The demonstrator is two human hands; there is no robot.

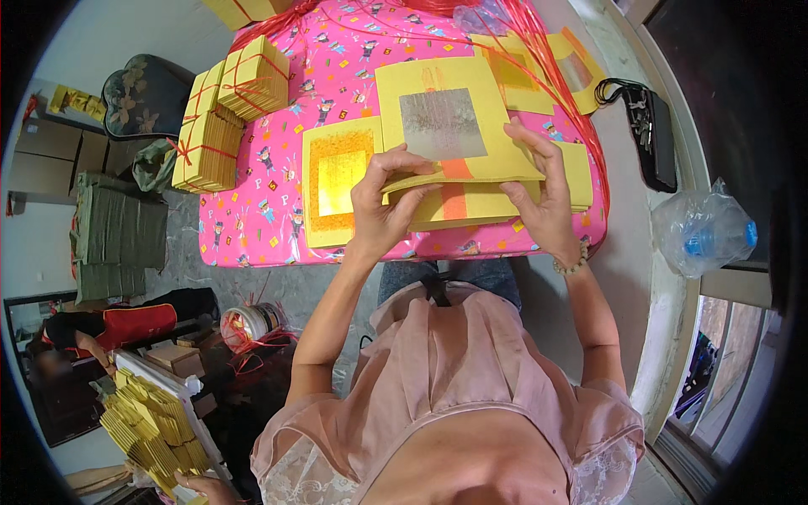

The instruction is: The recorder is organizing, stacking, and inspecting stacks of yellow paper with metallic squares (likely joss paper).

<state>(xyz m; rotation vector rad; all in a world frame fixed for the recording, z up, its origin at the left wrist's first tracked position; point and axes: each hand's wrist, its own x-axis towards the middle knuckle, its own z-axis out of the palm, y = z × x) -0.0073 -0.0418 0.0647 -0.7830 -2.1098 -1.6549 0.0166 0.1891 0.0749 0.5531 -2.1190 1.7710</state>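
Both my hands are at the near edge of a pink table, on a thin stack of yellow paper sheets point(497, 93) with a silver square and an orange band. My left hand point(389, 198) pinches the stack's near left corner between thumb and fingers. At the near right corner my right hand point(545, 198) grips it the same way, fingers on top and thumb on the near edge. The sheets bow slightly between the hands. More yellow paper point(488, 210) lies beneath them. Left of it rests a yellow sheet with a gold square point(341, 181), partly covered.
Bundles of yellow paper tied with red string point(206, 151) stand at the table's left. Red strands point(555, 76) hang over its right side, near a black case with keys point(648, 135) and a plastic bag point(703, 227). At lower left, another person handles yellow paper stacks point(156, 421).
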